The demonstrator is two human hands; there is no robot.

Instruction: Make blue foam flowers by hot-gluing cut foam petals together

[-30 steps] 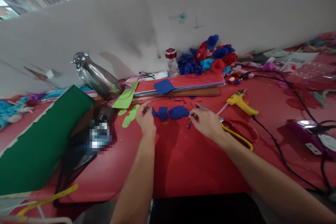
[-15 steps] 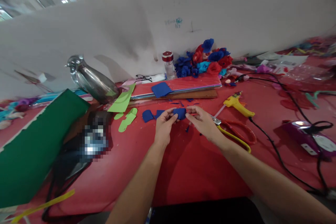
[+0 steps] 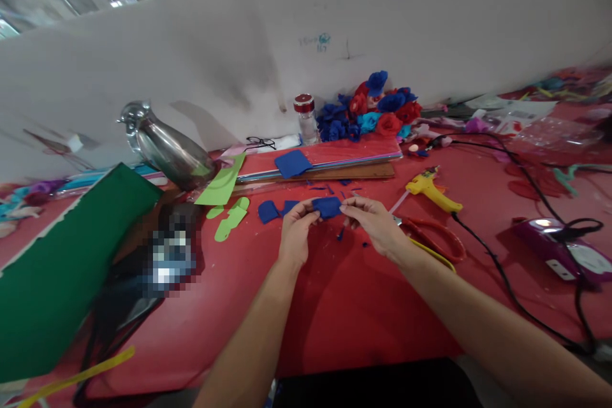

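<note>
A small blue foam piece (image 3: 327,206) is held just above the red table (image 3: 363,312) between both hands. My left hand (image 3: 296,234) pinches its left end. My right hand (image 3: 375,223) pinches its right end. More blue foam pieces (image 3: 275,210) lie on the table just left of my left hand, with small blue scraps (image 3: 340,233) beneath the hands. Red-and-yellow scissors (image 3: 430,243) lie right beside my right hand.
A yellow glue gun (image 3: 433,187) with a black cord (image 3: 497,268) lies to the right, a purple device (image 3: 564,248) beyond it. Stacked foam sheets (image 3: 329,159), a jar (image 3: 306,118) and foam flowers (image 3: 377,108) line the wall. Green sheet (image 3: 71,261), steel jug (image 3: 167,146) and light-green cutouts (image 3: 229,217) sit left.
My left hand moved right from the pieces lying on the table. Both hands now pinch one blue piece and hold it lifted between them.
</note>
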